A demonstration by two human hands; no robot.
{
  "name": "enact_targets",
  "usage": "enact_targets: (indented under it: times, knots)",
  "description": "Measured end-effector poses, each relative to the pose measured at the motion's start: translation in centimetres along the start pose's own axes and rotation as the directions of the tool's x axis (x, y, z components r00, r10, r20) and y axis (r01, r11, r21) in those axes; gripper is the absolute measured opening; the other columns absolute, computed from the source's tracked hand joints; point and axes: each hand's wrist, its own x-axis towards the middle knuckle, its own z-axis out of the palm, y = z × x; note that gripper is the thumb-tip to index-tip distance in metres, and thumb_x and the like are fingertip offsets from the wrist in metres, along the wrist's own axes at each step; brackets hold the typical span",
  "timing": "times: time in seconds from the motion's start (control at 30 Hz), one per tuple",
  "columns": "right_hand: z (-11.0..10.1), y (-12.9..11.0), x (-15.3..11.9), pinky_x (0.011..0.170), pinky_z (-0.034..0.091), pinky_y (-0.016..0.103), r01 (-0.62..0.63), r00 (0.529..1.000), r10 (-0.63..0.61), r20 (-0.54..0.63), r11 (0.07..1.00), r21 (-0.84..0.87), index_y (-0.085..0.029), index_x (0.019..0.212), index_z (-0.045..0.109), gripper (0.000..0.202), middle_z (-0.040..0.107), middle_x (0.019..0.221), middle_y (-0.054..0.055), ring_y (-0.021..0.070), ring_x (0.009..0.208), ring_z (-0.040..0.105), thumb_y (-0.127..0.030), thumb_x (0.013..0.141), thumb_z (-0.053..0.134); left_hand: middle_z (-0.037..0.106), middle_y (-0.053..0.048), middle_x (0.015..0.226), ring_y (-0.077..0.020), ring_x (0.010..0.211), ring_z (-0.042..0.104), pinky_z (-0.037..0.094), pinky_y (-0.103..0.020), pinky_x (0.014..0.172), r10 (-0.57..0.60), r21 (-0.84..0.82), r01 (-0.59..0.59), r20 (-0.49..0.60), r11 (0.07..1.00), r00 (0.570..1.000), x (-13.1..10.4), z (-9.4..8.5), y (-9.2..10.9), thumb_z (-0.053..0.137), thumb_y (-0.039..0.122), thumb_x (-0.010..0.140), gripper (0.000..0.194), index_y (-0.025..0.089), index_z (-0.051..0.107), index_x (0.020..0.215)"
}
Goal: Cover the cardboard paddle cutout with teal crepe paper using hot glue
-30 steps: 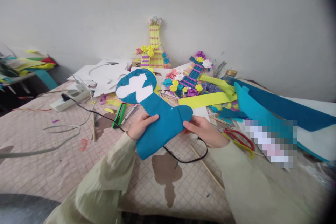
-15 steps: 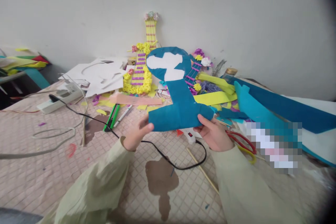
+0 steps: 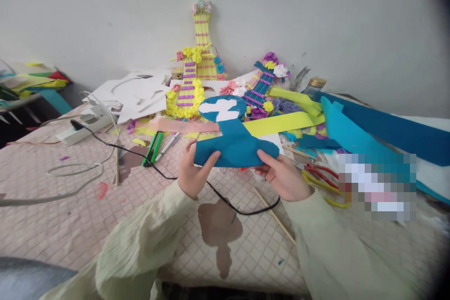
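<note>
Between my hands is a blue paper-covered cutout (image 3: 235,150), with a wide base, a narrow neck and a rounded end that shows white patches. My left hand (image 3: 197,168) grips the left end of its base, thumb on top. My right hand (image 3: 281,173) pinches the right end, thumb on top and fingers beneath. The piece is held above the table and tilts away from me. A black cable (image 3: 228,201) runs below it. Beyond it stand a yellow woven decoration (image 3: 188,84) and a blue one with purple bars (image 3: 260,89).
A green utility knife (image 3: 153,149) and a white pen (image 3: 168,145) lie to the left, near a power strip (image 3: 84,126). Yellow crepe strips (image 3: 284,123), blue paper (image 3: 386,126) and red-handled scissors (image 3: 321,173) are on the right. A wooden stick (image 3: 274,215) lies in front.
The blue cutout has tipped down and away, so its rounded end sits lower. My left hand has shifted right, and its thumb now presses on the base. The view has moved slightly.
</note>
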Motion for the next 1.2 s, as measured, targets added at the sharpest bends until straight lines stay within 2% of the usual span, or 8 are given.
enact_targets:
  times: [0.2,0.37,0.6,0.8,0.87,0.93,1.07,1.2]
  knots:
    - [0.4,0.1,-0.5,0.042,0.045,0.016,-0.053,0.998,0.054,0.044,0.998,-0.033,-0.015,0.072,0.067,0.021,0.069,0.066,0.001,0.0089,0.05,0.06,-0.023,0.056,0.077,0.063,-0.001,0.075,-0.015,0.067,0.058,0.047,-0.027,0.064,-0.039,0.03,0.038,0.029,0.999,0.999,0.3,-0.1,0.2,0.061,0.031,0.073,0.02,0.016,0.061,0.086]
    - [0.3,0.1,-0.5,0.041,0.043,0.015,-0.068,0.994,0.073,0.086,0.996,-0.056,-0.015,0.072,0.067,0.02,0.069,0.066,0.001,0.0091,0.052,0.061,-0.023,0.057,0.076,0.062,-0.007,0.105,-0.0215,0.099,0.056,0.043,-0.035,0.088,-0.159,-0.13,0.181,0.16,0.975,0.974,0.8,0.0,-0.3,0.062,0.031,0.073,0.033,0.016,0.058,0.102]
    - [0.0,0.3,-0.4,0.045,0.043,0.017,-0.017,0.988,0.035,0.15,0.993,-0.12,-0.016,0.078,0.066,0.021,0.068,0.071,0.002,0.009,0.056,0.058,-0.026,0.061,0.073,0.069,-0.006,0.093,-0.0229,0.086,0.063,0.053,-0.034,0.075,-0.489,-0.365,0.62,0.392,0.695,0.779,0.9,0.0,-0.2,0.069,0.034,0.064,0.033,0.015,0.064,0.091]
    - [0.1,0.5,-0.5,0.061,0.05,0.03,0.19,0.978,-0.165,0.131,0.958,-0.213,-0.022,0.103,0.055,0.044,0.06,0.107,0.008,0.0158,0.076,0.059,-0.043,0.066,0.066,0.069,-0.004,0.093,-0.0212,0.084,0.064,0.053,-0.032,0.075,-0.464,-0.377,0.562,0.323,0.736,0.825,0.7,0.0,-0.2,0.07,0.033,0.063,0.034,0.016,0.065,0.092]
    - [0.0,0.6,-0.6,0.073,0.049,0.038,0.443,0.891,-0.448,0.075,0.818,-0.368,-0.029,0.122,0.039,0.07,0.043,0.126,0.009,0.0211,0.095,0.055,-0.044,0.061,0.069,0.069,-0.004,0.093,-0.021,0.084,0.064,0.052,-0.032,0.076,-0.46,-0.391,0.535,0.274,0.749,0.844,0.8,0.0,-0.4,0.069,0.034,0.063,0.035,0.016,0.065,0.093]
    - [-0.2,0.6,-0.8,0.085,0.044,0.044,0.634,0.698,-0.696,0.168,0.493,-0.596,-0.033,0.127,0.032,0.083,0.032,0.133,0.008,0.0266,0.112,0.044,-0.043,0.057,0.073,0.069,-0.005,0.091,-0.0211,0.082,0.064,0.052,-0.033,0.075,-0.471,-0.367,0.52,0.221,0.771,0.854,0.9,-0.1,-0.5,0.069,0.034,0.063,0.036,0.015,0.065,0.093]
    - [-0.2,0.4,-1.2,0.092,0.036,0.047,0.686,0.426,-0.728,0.537,-0.126,-0.716,-0.027,0.109,0.056,0.045,0.041,0.125,0.01,0.0312,0.117,0.038,-0.039,0.067,0.068,0.069,-0.006,0.085,-0.0206,0.074,0.064,0.053,-0.034,0.07,-0.493,-0.261,0.519,0.161,0.814,0.855,1.1,-0.4,-0.6,0.069,0.037,0.062,0.036,0.012,0.065,0.089]
    - [0.0,0.3,-1.4,0.089,0.038,0.047,0.647,0.354,-0.741,0.571,-0.246,-0.721,-0.026,0.1,0.062,0.033,0.051,0.114,0.01,0.0294,0.107,0.047,-0.039,0.07,0.065,0.069,-0.006,0.085,-0.0207,0.075,0.064,0.053,-0.033,0.071,-0.433,-0.236,0.468,0.186,0.852,0.882,1.0,-0.4,-0.5,0.068,0.037,0.063,0.035,0.013,0.065,0.089]
